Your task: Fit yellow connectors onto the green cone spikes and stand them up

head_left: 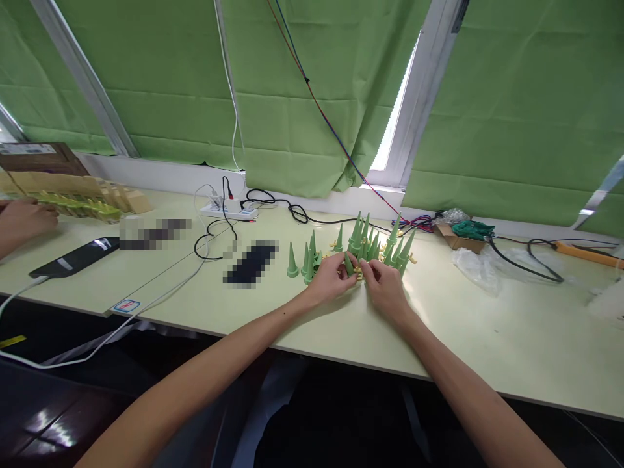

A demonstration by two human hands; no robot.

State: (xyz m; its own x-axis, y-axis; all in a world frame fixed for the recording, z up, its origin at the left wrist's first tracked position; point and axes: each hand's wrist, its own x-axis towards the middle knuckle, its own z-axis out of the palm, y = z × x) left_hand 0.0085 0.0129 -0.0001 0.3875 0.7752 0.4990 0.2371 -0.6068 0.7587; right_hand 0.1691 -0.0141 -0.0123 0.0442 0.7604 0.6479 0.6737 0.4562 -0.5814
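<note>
My left hand is closed around a small green plastic cone, which tilts between thumb and fingers. Close beside it, my right hand is pinched shut at the cone's base. Bits of yellow show between the two hands, but what the right fingertips grip is too small to tell. Behind and around both hands stand several more green cones, some upright like this lone cone on the left. On the right, others lean, with small yellow pieces at their sides.
A white power strip with black cables lies at the back. Left are a blurred dark object, a black phone-like device and another person's hand. An open cardboard box and clear plastic bags sit right.
</note>
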